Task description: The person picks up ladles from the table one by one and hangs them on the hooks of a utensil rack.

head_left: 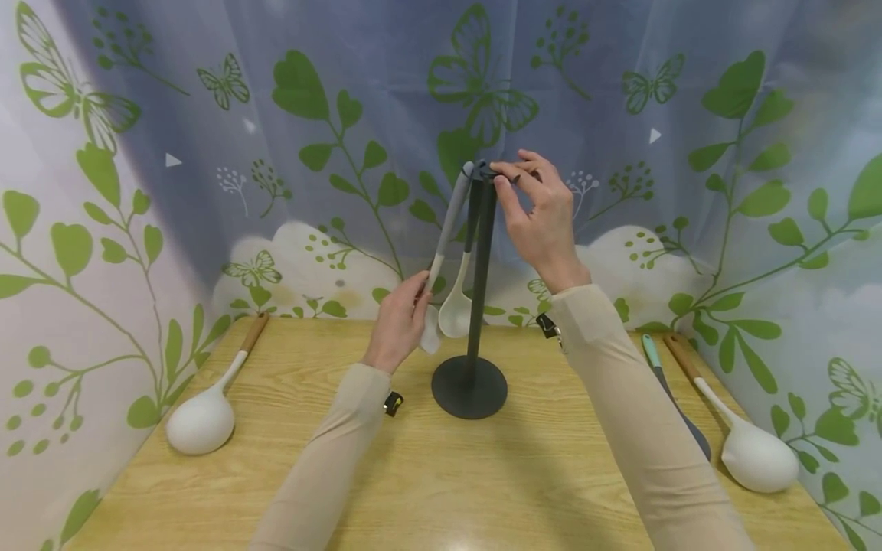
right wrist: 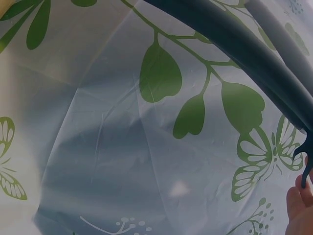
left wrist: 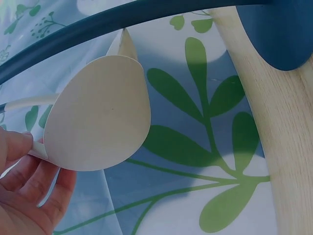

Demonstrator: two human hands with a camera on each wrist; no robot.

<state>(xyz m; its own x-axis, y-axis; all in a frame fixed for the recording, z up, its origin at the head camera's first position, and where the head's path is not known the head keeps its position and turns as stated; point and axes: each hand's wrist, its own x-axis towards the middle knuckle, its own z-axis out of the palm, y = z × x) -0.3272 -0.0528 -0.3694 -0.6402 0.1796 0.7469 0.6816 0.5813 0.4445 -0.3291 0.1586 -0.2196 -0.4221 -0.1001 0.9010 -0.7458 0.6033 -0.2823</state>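
A dark utensil stand (head_left: 485,260) with a round base rises near the table's back edge. From its top, a white spatula with a grey handle (head_left: 451,210) slants down, its broad rounded head (left wrist: 100,115) seen close in the left wrist view. My left hand (head_left: 397,323) pinches the spatula's white neck between thumb and fingers. Beside it hangs a white ladle (head_left: 455,314) with a dark handle. My right hand (head_left: 540,210) is at the top of the stand, thumb and fingers pinching a curved hook (right wrist: 306,166); the right wrist view shows only its fingertips.
On the wooden table (head_left: 276,474), a large white ladle with a wooden handle (head_left: 201,419) lies at left. At right lie a dark utensil with a mint-green handle tip (head_left: 651,350) and another white ladle (head_left: 758,455). A patterned curtain (head_left: 386,99) closes off the back and sides.
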